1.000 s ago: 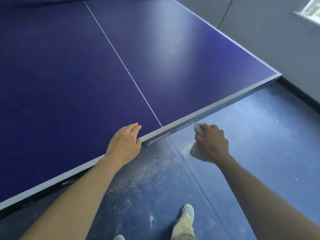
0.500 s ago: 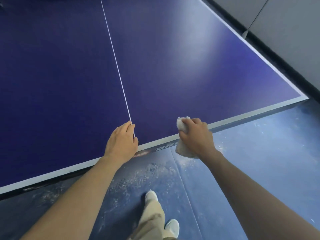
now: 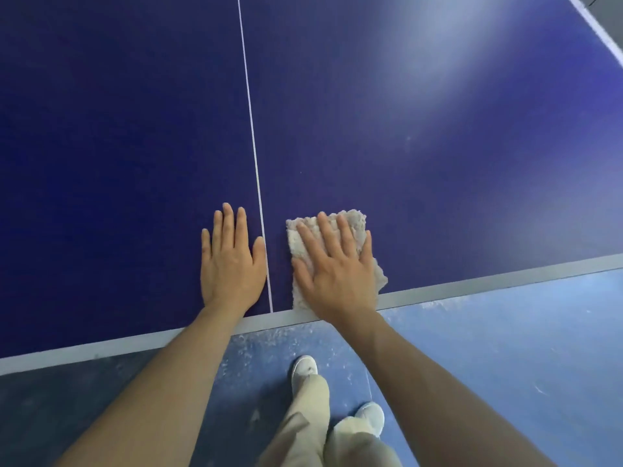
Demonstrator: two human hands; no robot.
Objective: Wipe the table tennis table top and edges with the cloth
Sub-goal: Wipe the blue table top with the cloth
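While our left hand [image 3: 232, 264] lies flat with straight fingers on the dark blue tabletop [image 3: 118, 163], just left of the white centre line [image 3: 251, 129], our right hand [image 3: 333, 267] presses the pale cloth [image 3: 350, 220] down with spread fingers, beside the near edge.

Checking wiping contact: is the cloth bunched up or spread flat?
Spread flat: the cloth lies on the table top under the right hand.

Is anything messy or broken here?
Nothing looks broken. The floor just below the table's near edge is scuffed with pale, dusty marks. A few tiny pale specks sit on the table top. The cloth lies flat under the right hand; the left hand rests flat beside it.
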